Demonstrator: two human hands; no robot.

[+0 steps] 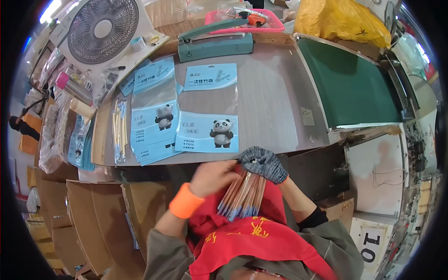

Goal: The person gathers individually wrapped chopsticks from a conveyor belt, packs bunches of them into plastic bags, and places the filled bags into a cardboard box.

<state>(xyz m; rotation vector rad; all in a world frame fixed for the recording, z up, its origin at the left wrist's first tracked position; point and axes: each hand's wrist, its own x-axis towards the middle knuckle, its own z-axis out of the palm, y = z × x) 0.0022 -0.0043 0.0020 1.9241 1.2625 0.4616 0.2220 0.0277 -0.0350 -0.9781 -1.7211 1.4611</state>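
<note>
A bundle of wrapped chopsticks (242, 193) with blue-printed lower ends rests over the red apron (280, 235). My right hand (262, 164), in a grey knitted glove, is closed around the upper end of the bundle. Just left of it is my bare left hand (217, 177), with an orange wristband (186, 200). Its fingers reach towards the glove and are smeared by motion; whether they grip anything is unclear. Ahead on the table, a clear and blue panda-printed bag (208, 100) lies flat beside a stack of similar bags (155, 119).
More wrapped chopsticks (120, 130) lie at the table's left side. A teal bag sealer (215, 46) stands at the back, before a pink basket (275, 23). There is a fan (102, 29) at back left, a green board (350, 84) at right, and cardboard boxes (105, 219) at lower left.
</note>
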